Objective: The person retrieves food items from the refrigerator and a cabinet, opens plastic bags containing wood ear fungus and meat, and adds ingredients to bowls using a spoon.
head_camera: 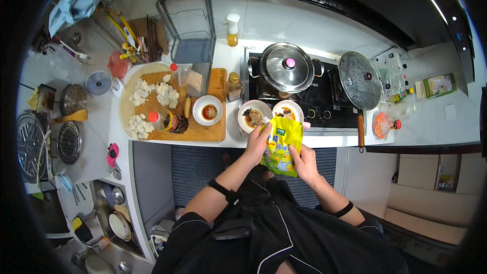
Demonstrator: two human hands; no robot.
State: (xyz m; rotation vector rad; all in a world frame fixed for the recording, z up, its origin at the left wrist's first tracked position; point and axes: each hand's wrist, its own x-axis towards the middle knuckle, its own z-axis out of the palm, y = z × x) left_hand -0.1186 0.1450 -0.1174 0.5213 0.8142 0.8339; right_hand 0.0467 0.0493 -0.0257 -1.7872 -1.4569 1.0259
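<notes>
My left hand (258, 144) grips the upper left edge of a yellow-green seasoning pouch (279, 148), beside its small white spout. My right hand (306, 162) holds the pouch by its lower right edge. The pouch is tilted in front of the counter edge, and its printed side faces up. Just past its top stand a white bowl (241, 115) with brown seasonings and another bowl (301, 111) with reddish sauce, which the pouch partly covers. A third white bowl (196, 111) with dark sauce sits on the wooden cutting board (217, 133).
A lidded steel pot (268, 68) and a lidded wok (357, 80) stand on the black gas stove (317, 116). Dumplings (167, 95) lie on the board near a red-capped sauce bottle (167, 121). A glass seasoning jar (234, 87) stands beside the board. The wok's wooden handle (361, 131) overhangs the counter edge.
</notes>
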